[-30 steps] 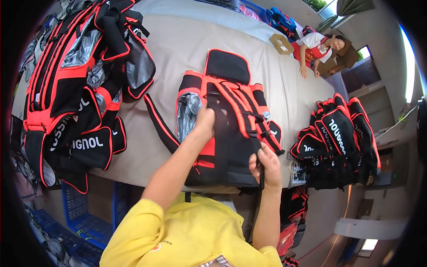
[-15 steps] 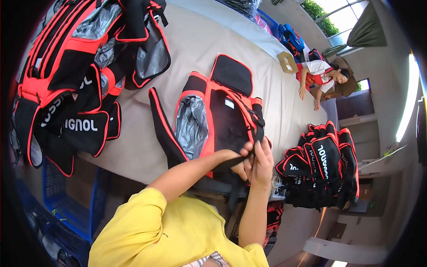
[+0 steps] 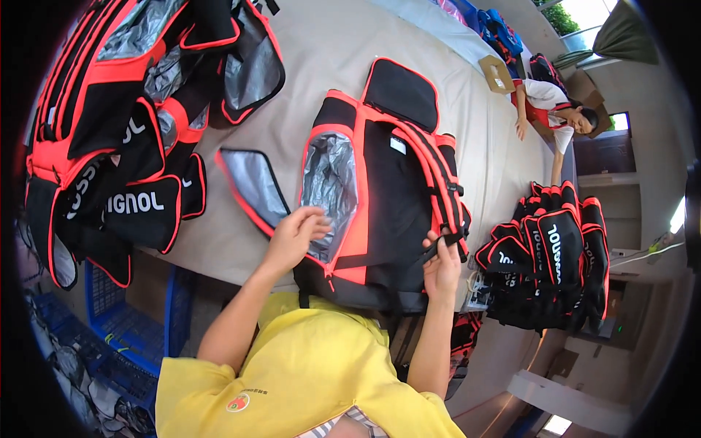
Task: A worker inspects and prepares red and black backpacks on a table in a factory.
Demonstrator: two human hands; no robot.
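A black backpack (image 3: 398, 197) with red-orange trim lies on the cloth-covered table, its top flap (image 3: 401, 95) folded out away from me. At its left side, a pocket (image 3: 330, 186) gapes and shows a silver lining, while the pocket's loose flap (image 3: 255, 186) hangs outward. My left hand (image 3: 298, 232) is by the lower edge of that pocket, fingers loosely bent and apart, with nothing in them. Along the right side runs a padded shoulder strap (image 3: 427, 157). My right hand (image 3: 441, 266) pinches the black webbing strap (image 3: 432, 250) at its lower end.
Similar backpacks (image 3: 109, 131) are heaped at left, and a stack of them (image 3: 555, 255) stands at right. Blue plastic crates (image 3: 135, 314) sit below the table's edge. Across the table a person (image 3: 548, 109) in a red apron reaches toward the stack, beside a cardboard box (image 3: 496, 74).
My hands were together at the strap; the left has moved away to the side pocket. My right hand keeps the strap. The person across has stretched an arm toward the stack.
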